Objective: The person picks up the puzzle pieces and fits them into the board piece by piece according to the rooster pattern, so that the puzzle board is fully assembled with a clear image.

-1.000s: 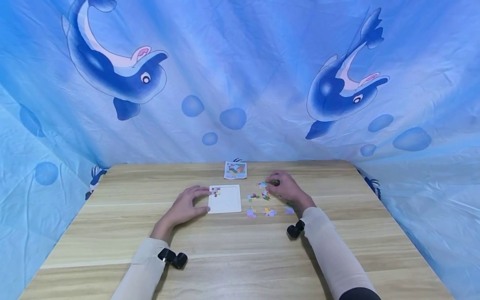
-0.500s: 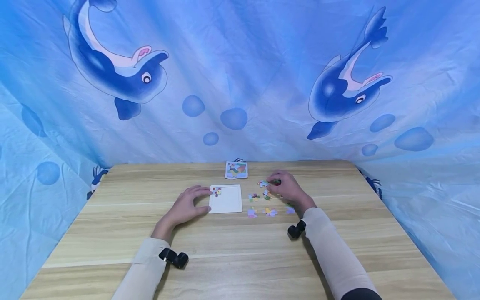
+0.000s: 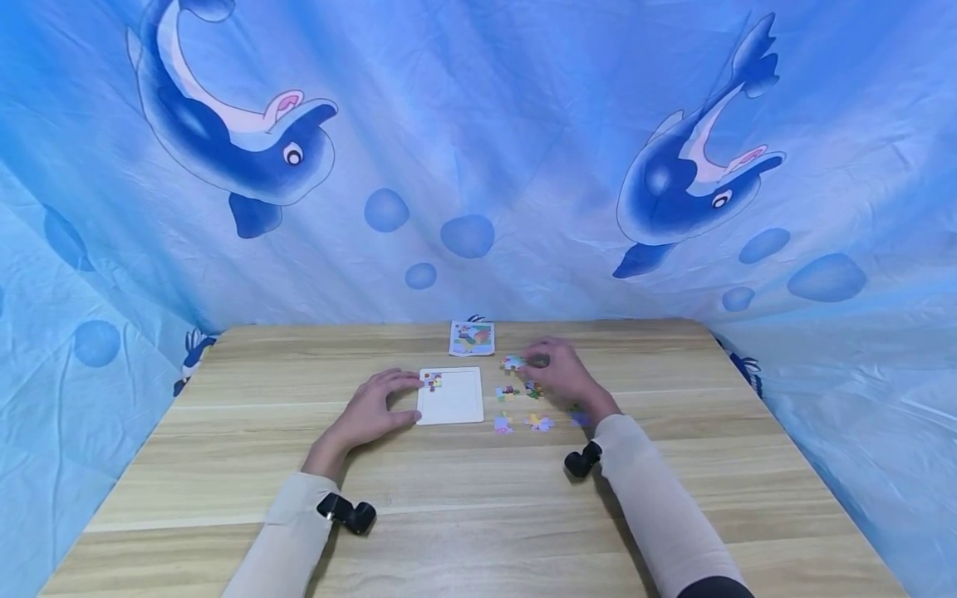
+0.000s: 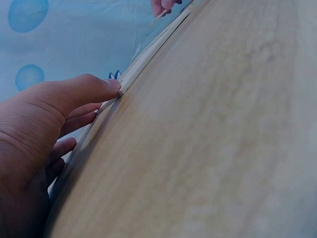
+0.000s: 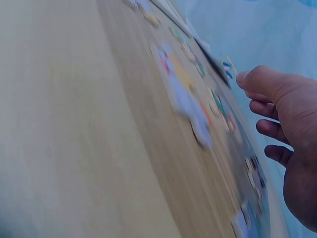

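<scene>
Over a wooden table [image 3: 478,515], with right hand [image 3: 566,370] pinches a puzzle piece [image 3: 512,363] right of centre, and with left hand [image 3: 371,409] spread wide steadies the mid-frame tray [image 3: 454,406], likely against sliding, near loose pieces [image 3: 539,423] lower right, presumably for reach.

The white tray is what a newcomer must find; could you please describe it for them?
On the wooden table, find the left hand. It touches the left edge of the flat white tray. Unlike the picture card beyond it, this tray is mostly blank, with a colourful patch only in its far-left corner.
</scene>
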